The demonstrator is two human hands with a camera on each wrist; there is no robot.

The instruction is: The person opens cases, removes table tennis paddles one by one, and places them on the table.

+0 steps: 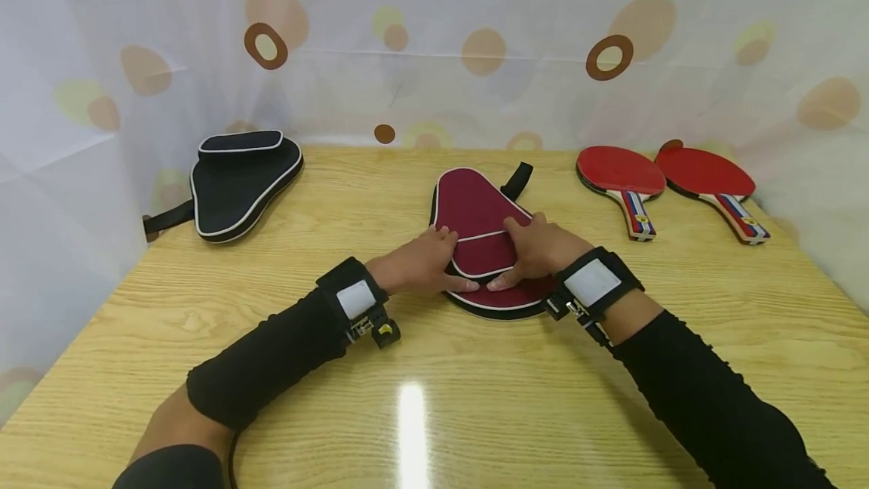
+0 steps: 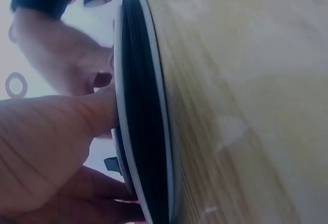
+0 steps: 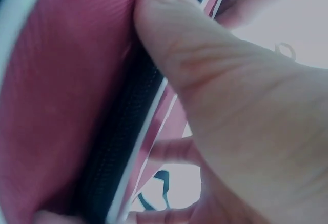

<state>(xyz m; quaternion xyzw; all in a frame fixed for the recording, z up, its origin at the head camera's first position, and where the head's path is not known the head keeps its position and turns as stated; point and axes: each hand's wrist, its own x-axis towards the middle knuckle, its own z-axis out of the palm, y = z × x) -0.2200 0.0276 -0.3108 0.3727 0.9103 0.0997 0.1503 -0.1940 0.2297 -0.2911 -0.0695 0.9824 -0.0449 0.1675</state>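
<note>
A maroon table tennis paddle case (image 1: 471, 198) with white piping lies on the table, its rounded wide end toward me and a raised zipped pocket on top. My left hand (image 1: 424, 262) holds the pocket's left side, thumb laid along its near edge. From the right, my right hand (image 1: 536, 247) grips the pocket, fingers on its top and side and thumb at the near edge. The two thumb tips nearly meet there. The right wrist view shows the right thumb against the dark zipper band (image 3: 125, 126). In the left wrist view, the case's black side wall (image 2: 146, 106) faces the camera.
A black paddle case (image 1: 244, 187) with white piping and a strap lies at the back left. Two red paddles, one (image 1: 621, 170) nearer and one (image 1: 706, 172) farther right, lie at the back right. A dotted white curtain (image 1: 434, 44) hangs behind the wooden table (image 1: 326, 413).
</note>
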